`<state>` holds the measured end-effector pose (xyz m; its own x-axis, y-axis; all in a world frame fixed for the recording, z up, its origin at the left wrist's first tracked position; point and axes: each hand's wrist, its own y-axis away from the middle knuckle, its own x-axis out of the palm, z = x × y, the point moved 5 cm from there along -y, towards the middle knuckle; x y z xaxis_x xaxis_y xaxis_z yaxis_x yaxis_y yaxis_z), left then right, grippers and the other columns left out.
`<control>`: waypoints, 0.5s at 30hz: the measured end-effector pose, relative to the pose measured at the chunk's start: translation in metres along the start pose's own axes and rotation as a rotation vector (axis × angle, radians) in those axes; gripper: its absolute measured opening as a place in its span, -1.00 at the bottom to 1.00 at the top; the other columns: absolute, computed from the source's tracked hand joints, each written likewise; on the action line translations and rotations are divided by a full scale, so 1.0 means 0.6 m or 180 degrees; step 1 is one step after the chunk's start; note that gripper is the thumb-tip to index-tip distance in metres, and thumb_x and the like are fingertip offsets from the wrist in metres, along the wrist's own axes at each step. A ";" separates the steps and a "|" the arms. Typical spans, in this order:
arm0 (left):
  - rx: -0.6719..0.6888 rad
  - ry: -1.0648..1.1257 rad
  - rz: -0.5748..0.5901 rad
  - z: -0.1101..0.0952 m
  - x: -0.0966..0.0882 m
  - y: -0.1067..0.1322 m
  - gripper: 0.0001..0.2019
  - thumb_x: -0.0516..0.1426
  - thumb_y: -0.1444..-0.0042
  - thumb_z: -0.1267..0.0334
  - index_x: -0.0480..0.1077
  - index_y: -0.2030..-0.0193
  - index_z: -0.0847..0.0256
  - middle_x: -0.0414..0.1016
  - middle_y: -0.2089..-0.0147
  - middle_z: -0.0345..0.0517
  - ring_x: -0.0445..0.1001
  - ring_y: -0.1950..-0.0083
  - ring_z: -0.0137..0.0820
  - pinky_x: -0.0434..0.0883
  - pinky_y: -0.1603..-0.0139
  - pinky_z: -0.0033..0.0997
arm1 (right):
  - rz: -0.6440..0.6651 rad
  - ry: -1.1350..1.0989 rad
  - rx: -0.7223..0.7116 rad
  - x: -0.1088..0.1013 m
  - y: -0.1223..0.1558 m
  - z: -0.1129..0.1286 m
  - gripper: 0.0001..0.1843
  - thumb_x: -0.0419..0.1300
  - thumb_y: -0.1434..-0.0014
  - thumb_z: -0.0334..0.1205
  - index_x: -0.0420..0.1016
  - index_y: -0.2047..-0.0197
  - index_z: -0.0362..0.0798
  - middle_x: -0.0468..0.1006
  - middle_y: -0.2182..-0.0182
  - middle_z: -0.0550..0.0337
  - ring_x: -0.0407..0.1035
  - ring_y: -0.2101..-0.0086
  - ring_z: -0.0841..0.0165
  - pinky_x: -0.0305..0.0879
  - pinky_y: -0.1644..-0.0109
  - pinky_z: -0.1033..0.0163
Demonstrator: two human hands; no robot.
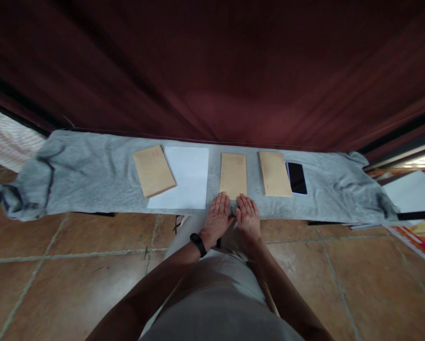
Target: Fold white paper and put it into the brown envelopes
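Observation:
My left hand (217, 215) and my right hand (247, 216) lie flat side by side, fingers stretched out, on the near edge of a grey cloth (92, 173). Their fingertips touch the near end of the middle brown envelope (233, 174). Neither hand holds anything. A black band sits on my left wrist. To the right lies a second brown envelope (274, 173), and beside it a dark phone (296, 178). At the left, a third brown envelope (153, 170) lies tilted, overlapping a white sheet of paper (184, 177).
The cloth covers a long low surface in front of a dark red curtain (212, 66). Brown floor tiles (56, 274) spread below. White sheets (409, 192) and a colourful print (420, 237) lie at the right edge.

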<state>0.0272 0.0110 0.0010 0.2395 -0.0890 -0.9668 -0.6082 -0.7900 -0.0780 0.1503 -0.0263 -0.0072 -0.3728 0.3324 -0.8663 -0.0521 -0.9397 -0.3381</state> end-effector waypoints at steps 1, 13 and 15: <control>-0.0042 0.0073 -0.0032 0.003 -0.003 0.003 -0.30 0.03 -0.33 0.07 0.06 -0.43 0.60 0.01 -0.50 0.43 -0.10 -0.56 -0.01 0.03 -0.51 0.04 | -0.0008 0.0012 0.0027 -0.002 0.002 -0.005 -0.48 -0.14 -0.46 -0.23 0.24 -0.39 -0.16 0.35 -0.32 -0.11 0.15 -0.34 0.18 -0.01 -0.43 -0.13; -0.1239 0.1983 -0.0909 0.076 -0.027 -0.067 -0.47 0.13 -0.12 0.45 0.29 -0.27 0.30 0.50 0.01 0.09 0.49 -0.05 -0.19 0.43 -0.16 -0.13 | -0.0306 0.0166 0.0035 0.007 -0.001 -0.005 -0.49 -0.06 -0.42 -0.28 0.27 -0.37 -0.17 0.36 -0.31 -0.11 0.21 -0.30 0.12 0.05 -0.40 -0.15; -0.1559 0.2279 -0.0860 0.089 -0.026 -0.081 -0.45 0.15 -0.09 0.45 0.28 -0.27 0.32 0.51 0.18 -0.03 0.51 0.13 -0.24 0.46 -0.03 -0.18 | -0.0387 0.0207 0.0057 0.007 -0.004 -0.003 -0.51 -0.05 -0.41 -0.29 0.31 -0.34 -0.18 0.40 -0.28 -0.12 0.23 -0.27 0.11 0.07 -0.39 -0.14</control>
<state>0.0128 0.0830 0.0070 0.8398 -0.0898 -0.5353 -0.1124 -0.9936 -0.0096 0.1505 -0.0225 -0.0109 -0.3020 0.4478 -0.8416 -0.1100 -0.8933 -0.4359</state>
